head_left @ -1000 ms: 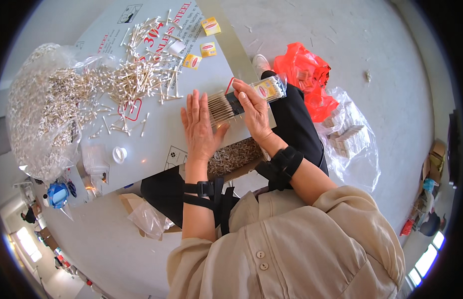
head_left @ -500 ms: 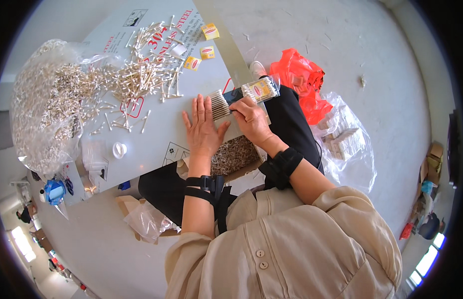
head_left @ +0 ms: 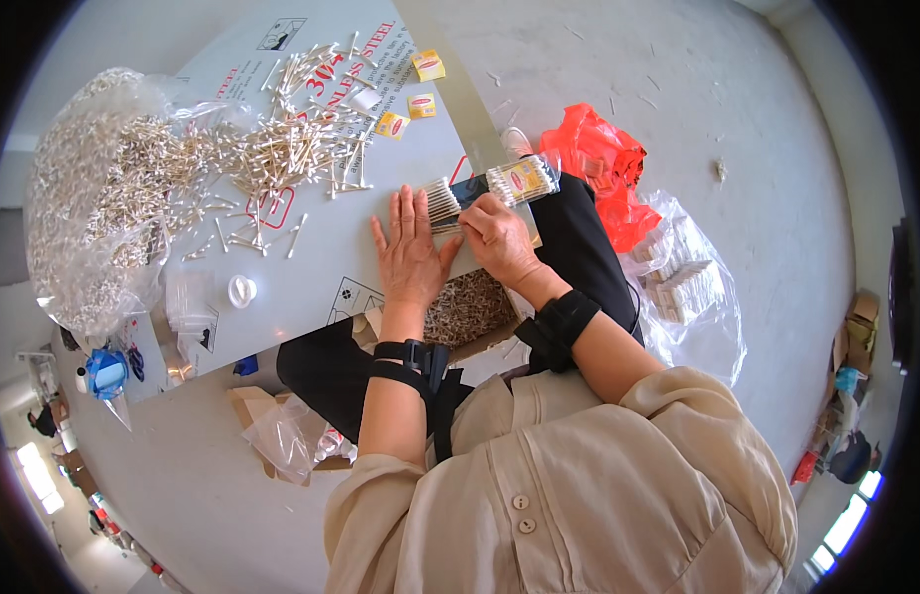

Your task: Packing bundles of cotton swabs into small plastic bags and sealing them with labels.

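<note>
My left hand (head_left: 413,259) lies flat on the table with its fingers stretched out. Its fingertips rest against the left end of a row of cotton swabs (head_left: 442,202) laid side by side. My right hand (head_left: 501,241) is closed, its fingertips pressed together at the row's right side; whatever they pinch is hidden. A dark strip (head_left: 470,188) shows between that row and a clear packet of cotton swabs (head_left: 524,181) with a yellow card, which sticks out past the table edge.
A big clear bag (head_left: 84,218) spills a heap of loose swabs (head_left: 282,153) over the table (head_left: 321,252). Yellow cards (head_left: 421,106) and a round white lid (head_left: 241,291) lie nearby. Below are a box of swabs (head_left: 470,315), a red bag (head_left: 593,158) and a clear bag of packets (head_left: 685,287).
The whole view has shifted slightly. My left hand stays flat by the row; my right fingers have curled in a little more at its right side.
</note>
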Demonstrator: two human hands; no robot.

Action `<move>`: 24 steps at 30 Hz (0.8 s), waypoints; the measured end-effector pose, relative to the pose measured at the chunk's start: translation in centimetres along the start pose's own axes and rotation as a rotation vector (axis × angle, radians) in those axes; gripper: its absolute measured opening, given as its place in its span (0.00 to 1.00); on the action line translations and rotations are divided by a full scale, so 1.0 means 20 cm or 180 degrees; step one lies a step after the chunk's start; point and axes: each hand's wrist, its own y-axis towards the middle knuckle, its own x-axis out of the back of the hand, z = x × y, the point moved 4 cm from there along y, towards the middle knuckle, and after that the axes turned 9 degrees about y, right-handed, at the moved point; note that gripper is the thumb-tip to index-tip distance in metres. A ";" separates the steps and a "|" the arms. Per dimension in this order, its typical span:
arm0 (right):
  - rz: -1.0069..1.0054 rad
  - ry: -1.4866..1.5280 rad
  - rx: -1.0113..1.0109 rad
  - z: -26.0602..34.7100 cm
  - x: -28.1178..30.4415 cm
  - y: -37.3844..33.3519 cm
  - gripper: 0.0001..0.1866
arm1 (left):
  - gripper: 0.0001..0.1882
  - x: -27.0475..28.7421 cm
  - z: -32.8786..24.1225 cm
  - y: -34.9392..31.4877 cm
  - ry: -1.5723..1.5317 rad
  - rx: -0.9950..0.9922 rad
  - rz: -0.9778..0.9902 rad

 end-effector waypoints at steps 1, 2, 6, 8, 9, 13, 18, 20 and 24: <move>0.0053 0.0002 0.0024 0.00 0.00 0.00 0.06 | 0.44 0.00 0.00 0.00 0.0028 -0.0002 -0.0014; 0.0106 0.0003 0.0048 -0.01 -0.01 0.00 0.07 | 0.44 0.00 0.00 0.00 0.0028 -0.0003 -0.0020; -0.0079 0.0205 -0.0223 -0.01 0.00 0.00 0.08 | 0.44 0.01 0.00 0.00 0.0034 0.0014 0.0031; -0.0053 0.0094 -0.0275 0.00 0.00 0.01 0.10 | 0.44 0.00 0.00 0.00 0.0040 0.0012 0.0048; -0.0053 0.0093 -0.0274 0.01 0.00 0.02 0.10 | 0.44 0.00 0.00 0.00 0.0038 0.0012 0.0028; 0.0014 -0.0056 -0.0324 0.00 0.00 0.03 0.07 | 0.44 0.01 0.00 0.00 0.0050 0.0017 0.0020; 0.0069 -0.0056 -0.0388 -0.01 -0.01 0.04 0.08 | 0.45 0.01 0.00 0.01 0.0041 0.0019 0.0047; 0.0096 -0.0077 -0.0461 0.01 -0.01 0.06 0.10 | 0.45 0.00 0.00 0.00 0.0027 0.0015 0.0028; 0.0260 -0.0291 -0.0613 0.02 -0.01 0.10 0.12 | 0.44 0.01 0.00 0.00 0.0085 0.0017 0.0020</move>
